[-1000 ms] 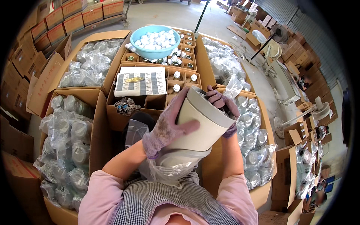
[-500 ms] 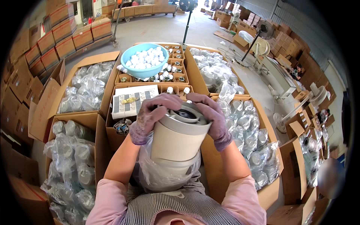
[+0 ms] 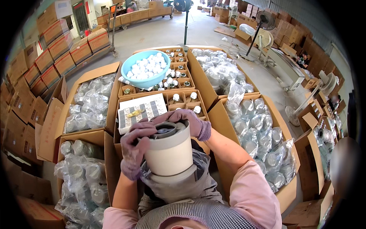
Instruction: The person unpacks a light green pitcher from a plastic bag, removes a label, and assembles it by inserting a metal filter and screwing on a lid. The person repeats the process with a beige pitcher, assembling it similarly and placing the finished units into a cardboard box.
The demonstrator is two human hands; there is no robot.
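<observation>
Upright against my lap stands a beige cylinder (image 3: 170, 157) with a grey rim and a dark round fitting in its top. Crumpled clear plastic bag (image 3: 181, 187) wraps its lower part. My left hand (image 3: 134, 147), in a purple-grey knit glove, grips the rim on the left, with its fingers curled over the top. My right hand (image 3: 189, 120), gloved alike, holds the far right side of the rim. The palms hide part of that rim. Just beyond the hands, printed sheets (image 3: 142, 110) lie on a carton with a small yellow item (image 3: 135, 113) on them.
A light-blue basin (image 3: 124, 72) of white caps rests on a divided carton (image 3: 178, 96) of bottles, some capped white. Open cartons of bagged clear jars (image 3: 82, 160) (image 3: 263, 141) flank me on both sides. Sealed boxes (image 3: 65, 63) are stacked at far left; a stand fan (image 3: 265, 21) stands behind right.
The cylinder has come lower and to the left, its top tilting more toward me. Both hands moved with it, still on the rim; the right hand shifted to the far side.
</observation>
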